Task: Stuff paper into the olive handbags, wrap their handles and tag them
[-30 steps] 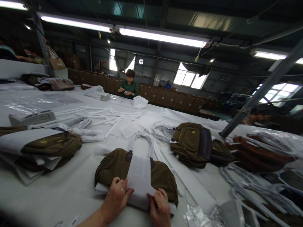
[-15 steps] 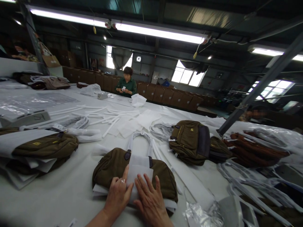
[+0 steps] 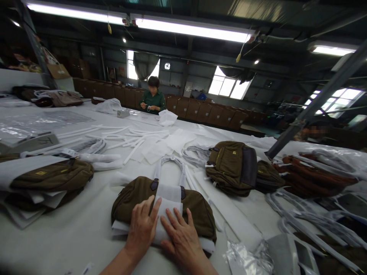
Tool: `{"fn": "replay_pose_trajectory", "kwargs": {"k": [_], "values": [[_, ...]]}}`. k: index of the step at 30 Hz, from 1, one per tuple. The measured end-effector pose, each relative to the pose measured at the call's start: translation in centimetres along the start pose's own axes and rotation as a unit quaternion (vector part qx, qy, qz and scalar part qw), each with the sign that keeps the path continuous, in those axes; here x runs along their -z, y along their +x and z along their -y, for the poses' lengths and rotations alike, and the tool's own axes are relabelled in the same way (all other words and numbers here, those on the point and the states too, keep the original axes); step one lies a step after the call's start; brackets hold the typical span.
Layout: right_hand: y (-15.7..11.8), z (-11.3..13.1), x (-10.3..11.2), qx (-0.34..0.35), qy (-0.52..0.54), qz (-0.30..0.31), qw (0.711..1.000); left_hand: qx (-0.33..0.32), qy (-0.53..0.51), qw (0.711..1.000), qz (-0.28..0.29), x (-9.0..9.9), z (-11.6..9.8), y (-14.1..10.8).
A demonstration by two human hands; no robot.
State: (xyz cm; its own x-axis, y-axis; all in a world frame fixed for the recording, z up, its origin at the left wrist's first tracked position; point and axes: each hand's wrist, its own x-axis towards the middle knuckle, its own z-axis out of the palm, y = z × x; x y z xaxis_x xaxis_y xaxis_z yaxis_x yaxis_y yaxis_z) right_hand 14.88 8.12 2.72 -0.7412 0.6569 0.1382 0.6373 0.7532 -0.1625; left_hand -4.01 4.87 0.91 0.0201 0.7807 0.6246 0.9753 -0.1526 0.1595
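An olive-brown handbag (image 3: 197, 206) lies on the white table, its handles (image 3: 171, 159) wrapped in clear plastic and pointing away from me. White sheet material (image 3: 169, 193) runs down its middle between the two dark handle tabs. My left hand (image 3: 142, 225) rests on the bag and the left edge of the sheet, fingers apart and slightly bent. Flat on the sheet's lower part lies my right hand (image 3: 182, 235), fingers spread. More white sheet sticks out under the bag's lower edge.
Another olive bag (image 3: 54, 175) with white sheets lies at the left. An olive backpack (image 3: 232, 166) and rust-brown bags (image 3: 318, 173) are at the right. White tubes (image 3: 133, 151) and crumpled plastic (image 3: 248, 258) lie around. A person in green (image 3: 153, 100) is across the table.
My left hand has shifted slightly up and its pointing index finger has bent, with the other fingers opening out. My right hand stays on the sheet. The view has moved slightly.
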Motion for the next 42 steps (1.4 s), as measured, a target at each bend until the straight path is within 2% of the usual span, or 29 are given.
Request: {"fn": "replay_pose_trajectory", "kwargs": {"k": [2,4,6,10,16,19,21,23,24,25,26,28,29,30,32,36,42], "values": [[0.1,-0.1,-0.1,0.003,0.003,0.007,1.0,-0.077,-0.01,0.997,0.012,0.1,-0.1,-0.3],[0.1,-0.1,-0.2,0.007,0.002,0.011,1.0,-0.146,-0.027,0.988,0.051,-0.1,-0.4,-1.0],[0.2,-0.1,-0.3,0.004,0.003,0.016,1.0,-0.177,-0.034,0.979,0.095,-0.5,-0.6,-1.7],[0.4,-0.2,-0.5,-0.039,0.005,0.027,0.999,-0.152,-0.026,0.978,0.141,-1.4,-0.9,-2.6],[1.1,0.4,-0.4,-0.092,0.001,0.038,0.995,-0.126,-0.032,0.979,0.155,-2.1,-1.0,-2.9],[-1.4,0.7,1.4,-0.125,-0.007,-0.011,0.992,-0.123,-0.021,0.983,0.135,-2.2,-1.1,-3.2],[-5.3,-0.1,3.7,-0.149,-0.01,-0.09,0.985,-0.119,-0.022,0.985,0.123,-2.0,-1.2,-3.5],[-10.9,-1.8,6.7,-0.208,-0.006,-0.207,0.956,-0.119,-0.027,0.985,0.121,-1.8,-1.3,-3.7],[-14.0,-2.8,8.3,-0.265,-0.003,-0.277,0.923,-0.123,-0.028,0.985,0.121,-1.8,-1.2,-3.9],[-17.3,-3.9,9.8,-0.347,0.004,-0.335,0.876,-0.128,-0.029,0.984,0.119,-1.8,-1.2,-4.0],[-20.4,-4.8,11.1,-0.436,0.017,-0.377,0.817,-0.133,-0.03,0.984,0.117,-1.9,-1.0,-4.2],[-25.8,-6.2,12.9,-0.574,0.065,-0.416,0.702,-0.144,-0.032,0.983,0.109,-2.5,-0.7,-4.4],[-27.8,-6.5,13.3,-0.616,0.099,-0.418,0.661,-0.149,-0.034,0.983,0.104,-2.8,-0.5,-4.5],[-29.2,-6.8,13.4,-0.64,0.138,-0.409,0.635,-0.154,-0.035,0.982,0.1,-3.1,-0.4,-4.6],[-30.4,-6.9,12.9,-0.661,0.208,-0.377,0.615,-0.165,-0.037,0.982,0.089,-3.6,-0.2,-4.7],[-28.8,-6.4,11.5,-0.651,0.275,-0.325,0.629,-0.18,-0.037,0.98,0.073,-3.6,-0.1,-4.7],[-27.1,-6.7,11.4,-0.622,0.301,-0.343,0.636,-0.173,-0.033,0.982,0.071,-3.6,-0.2,-4.8]]}}
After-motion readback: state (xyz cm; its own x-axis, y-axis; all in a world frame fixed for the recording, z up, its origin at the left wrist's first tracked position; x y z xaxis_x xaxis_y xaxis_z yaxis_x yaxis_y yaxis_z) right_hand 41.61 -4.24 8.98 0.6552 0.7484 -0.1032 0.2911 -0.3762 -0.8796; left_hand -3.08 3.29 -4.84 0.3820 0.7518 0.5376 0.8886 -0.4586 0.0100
